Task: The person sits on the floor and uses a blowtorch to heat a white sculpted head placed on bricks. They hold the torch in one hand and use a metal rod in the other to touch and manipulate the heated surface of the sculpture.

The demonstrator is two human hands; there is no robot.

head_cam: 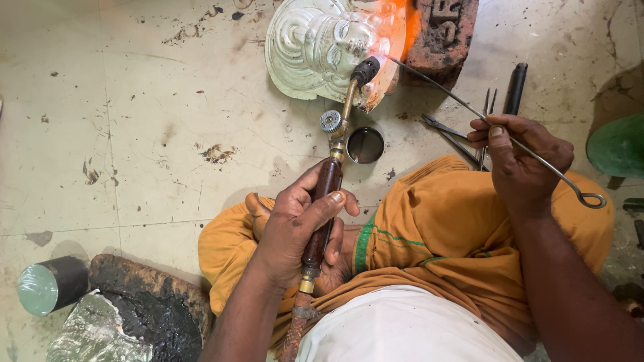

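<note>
My left hand [295, 224] grips the brown wooden handle of a gas torch [332, 167]. Its brass tube and black nozzle point up at a silver embossed metal mask [315, 43] lying on the floor. The mask's right edge glows orange at the nozzle. My right hand [520, 161] holds a long thin metal rod [550, 167] with a looped end. The rod's tip reaches the glowing spot on the mask. I sit on the floor, my legs wrapped in orange cloth [436, 228].
A brick [443, 30] leans behind the mask. A small round dark tin [365, 145] sits under the torch. Tweezers and a black-handled tool [515, 87] lie right. A dark cylinder [50, 285] and pitch-covered block [147, 302] sit lower left. A green object [618, 144] is far right.
</note>
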